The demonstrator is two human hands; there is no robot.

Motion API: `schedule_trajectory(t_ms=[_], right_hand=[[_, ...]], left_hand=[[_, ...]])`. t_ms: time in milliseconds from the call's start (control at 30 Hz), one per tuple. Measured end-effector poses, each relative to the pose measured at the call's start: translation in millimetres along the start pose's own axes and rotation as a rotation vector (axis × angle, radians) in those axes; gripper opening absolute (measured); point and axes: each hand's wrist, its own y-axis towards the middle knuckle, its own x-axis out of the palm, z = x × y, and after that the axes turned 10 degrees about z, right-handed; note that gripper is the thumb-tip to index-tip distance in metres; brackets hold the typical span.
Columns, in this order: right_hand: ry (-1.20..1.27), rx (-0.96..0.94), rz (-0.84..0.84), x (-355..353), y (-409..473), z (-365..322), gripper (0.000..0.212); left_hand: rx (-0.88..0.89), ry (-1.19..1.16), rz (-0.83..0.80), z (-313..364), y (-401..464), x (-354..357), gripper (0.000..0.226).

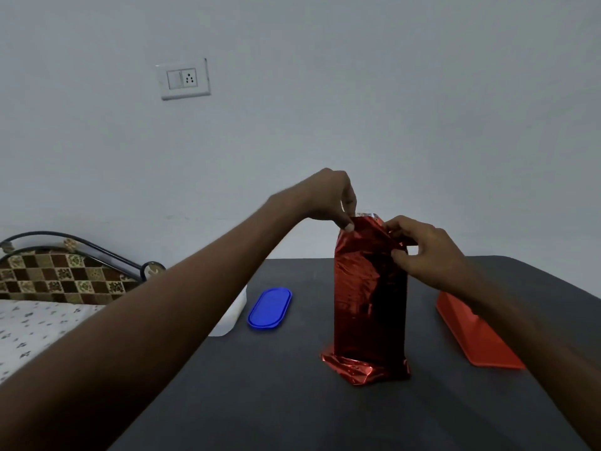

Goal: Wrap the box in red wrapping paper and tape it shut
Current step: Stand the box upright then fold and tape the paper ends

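Reaching forward, left hand and right hand each pinch the upright box's red wrapping paper top.

- The red wrapping paper around the box is shiny like foil, and it is crinkly at the bottom.
- The table top is dark grey and dull, not shiny.
- The blue lid looks like smooth plastic.
- The orange thing on the right looks like smooth plastic too.
- The bed has soft cloth with little flowers.
- The bed rail is dark metal.
- The wall is plain and dull.
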Motion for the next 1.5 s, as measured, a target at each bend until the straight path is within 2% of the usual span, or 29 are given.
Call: schedule_trajectory(t_ms=[67, 167, 233, 300, 367, 433, 533, 633, 800, 967, 1067, 1133, 1167, 1267, 1300, 1400, 1500], right_hand=[[0.101, 0.076, 0.015, -1, 4, -3, 0.025], [0.167, 0.149, 0.014, 0, 15, -8, 0.031], [0.116, 0.155, 0.006, 2, 19, -9, 0.029], [0.07, 0.163, 0.005, 3, 22, -8, 0.026], [0.063, 0.198, -0.006, 3, 25, -5, 0.023], [0.092, 0.227, -0.027, 2, 26, -3, 0.021], [0.142, 0.235, -0.064, -1, 25, -2, 0.02], [0.151, 0.164, -0.087, -5, 20, -4, 0.02], [0.193, 0.059, -0.085, -6, 8, -3, 0.02], [0.236, 0.042, -0.099, -7, -1, -1, 0.029], [0.287, 0.041, -0.102, -8, -4, -2, 0.023], [0.326, 0.017, -0.087, -7, -5, -2, 0.038], [0.333, 0.003, -0.084, -7, -6, -4, 0.041], [0.293, -0.054, -0.073, -4, -10, -10, 0.024], [0.28, -0.061, -0.062, -2, -11, -11, 0.02], [0.272, -0.056, -0.019, 2, -13, -11, 0.018], [0.285, -0.034, -0.015, 4, -14, -9, 0.017]], left_hand=[[0.022, -0.016, 0.02, 3, -4, 0, 0.021], [0.029, -0.124, 0.065, 0, -12, -9, 0.011], [-0.048, -0.241, 0.19, -13, -14, -10, 0.008], [-0.195, -0.319, 0.273, -34, -15, -2, 0.009], [-0.32, -0.398, 0.179, -50, -19, 14, 0.01], [-0.354, -0.507, 0.061, -56, -26, 34, 0.009], [-0.34, -0.649, 0.069, -50, -30, 58, 0.007], [-0.321, -0.735, 0.082, -43, -29, 73, 0.009], [-0.249, -0.734, 0.092, -41, -24, 82, 0.011], [-0.183, -0.712, 0.075, -42, -21, 87, 0.014], [-0.158, -0.702, 0.06, -44, -19, 87, 0.017], [-0.146, -0.693, 0.044, -43, -19, 87, 0.022], [-0.15, -0.696, 0.054, -43, -18, 86, 0.023], [-0.278, -0.739, 0.182, -38, -15, 77, 0.02], [-0.352, -0.743, 0.213, -35, -11, 73, 0.03], [-0.502, -0.613, 0.141, -23, 10, 59, 0.061], [-0.442, -0.286, -0.004, -12, 34, 50, 0.056]])
